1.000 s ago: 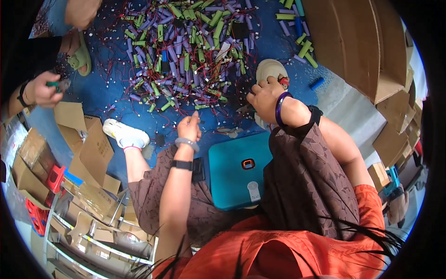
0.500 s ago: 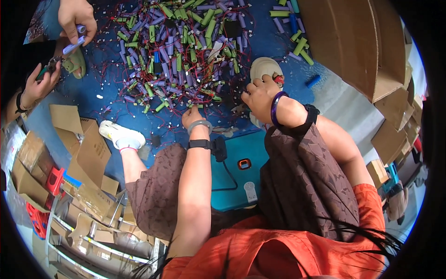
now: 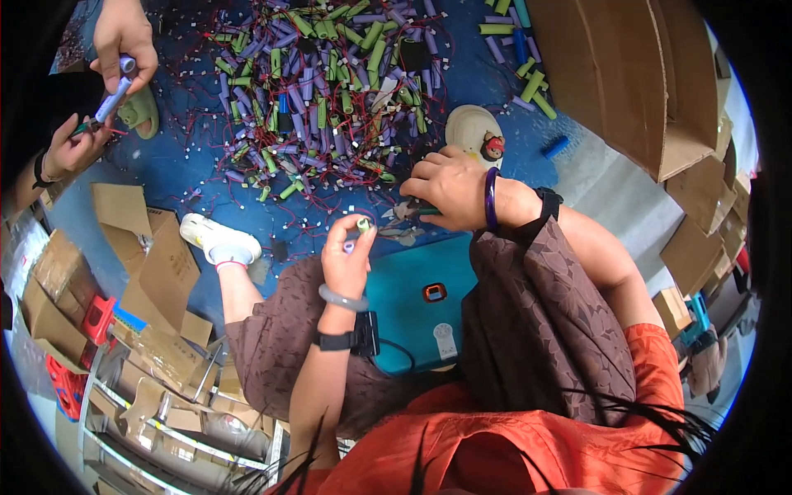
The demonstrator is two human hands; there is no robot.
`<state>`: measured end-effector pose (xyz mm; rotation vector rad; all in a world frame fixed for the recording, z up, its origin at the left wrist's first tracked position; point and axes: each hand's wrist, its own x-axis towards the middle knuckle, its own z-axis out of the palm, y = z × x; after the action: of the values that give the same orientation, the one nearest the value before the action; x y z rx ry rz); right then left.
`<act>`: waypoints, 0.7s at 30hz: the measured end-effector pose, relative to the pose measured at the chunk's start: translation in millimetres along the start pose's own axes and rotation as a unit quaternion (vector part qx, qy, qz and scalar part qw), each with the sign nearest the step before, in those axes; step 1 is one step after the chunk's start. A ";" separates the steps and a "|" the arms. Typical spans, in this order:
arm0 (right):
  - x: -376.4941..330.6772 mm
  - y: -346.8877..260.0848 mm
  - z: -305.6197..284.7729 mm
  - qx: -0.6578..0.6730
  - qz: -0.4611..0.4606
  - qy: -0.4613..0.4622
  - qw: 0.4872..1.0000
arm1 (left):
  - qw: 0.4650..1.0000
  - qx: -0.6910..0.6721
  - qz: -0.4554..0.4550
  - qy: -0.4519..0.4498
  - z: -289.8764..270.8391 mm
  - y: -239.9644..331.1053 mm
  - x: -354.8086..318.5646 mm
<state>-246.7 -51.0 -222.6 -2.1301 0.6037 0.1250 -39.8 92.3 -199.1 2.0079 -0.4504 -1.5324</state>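
Note:
My left hand [image 3: 346, 262], above the near edge of the pile, is closed around battery cells. A green cell [image 3: 364, 224] sticks out at the fingertips and the end of a purple one [image 3: 350, 246] shows below it. My right hand [image 3: 450, 191] is closed on pliers [image 3: 403, 211], whose metal jaws point toward my left hand; a bit of dark green handle shows under the fingers. Beyond both hands spreads a heap of green and purple battery cells [image 3: 309, 103] with thin red wires and small white connectors.
A teal stool [image 3: 404, 309] stands between my legs. At the upper left, a co-worker's hands [image 3: 124, 45] hold purple cells and a tool. One blue cell [image 3: 556, 147] lies apart at the right. Cardboard boxes [image 3: 610, 74] stand at the right, and an open carton [image 3: 157, 256] at the left.
My left hand has come back from the pile's edge, lifting battery cells. My right hand has moved left off the shoe, and the pliers now show in it. The co-worker's upper hand has shifted slightly.

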 end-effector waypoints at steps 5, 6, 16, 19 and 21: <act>2.8 -3.7 -9.1 0.003 -0.019 0.050 0.999 | 0.995 0.012 0.012 -0.099 -7.6 48.7 -28.7; 5.1 -5.7 -11.6 -0.002 -0.022 0.060 0.998 | 0.991 0.038 0.018 -0.126 -12.1 51.9 -31.0; 17.9 -12.1 -19.9 0.013 -0.092 0.127 0.988 | 0.987 -0.067 0.071 -0.130 -4.2 50.8 -23.1; 20.1 -13.7 -23.9 -0.003 -0.098 0.143 0.985 | 0.988 -0.064 0.060 -0.129 -8.6 50.5 -24.5; 20.9 -16.0 -23.9 -0.014 -0.112 0.150 0.982 | 0.990 -0.040 0.066 -0.121 -10.9 50.6 -25.9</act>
<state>-224.2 -70.0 -202.8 -2.2451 0.5305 -0.3196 -33.1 70.2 -146.1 1.7036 -0.5960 -1.6911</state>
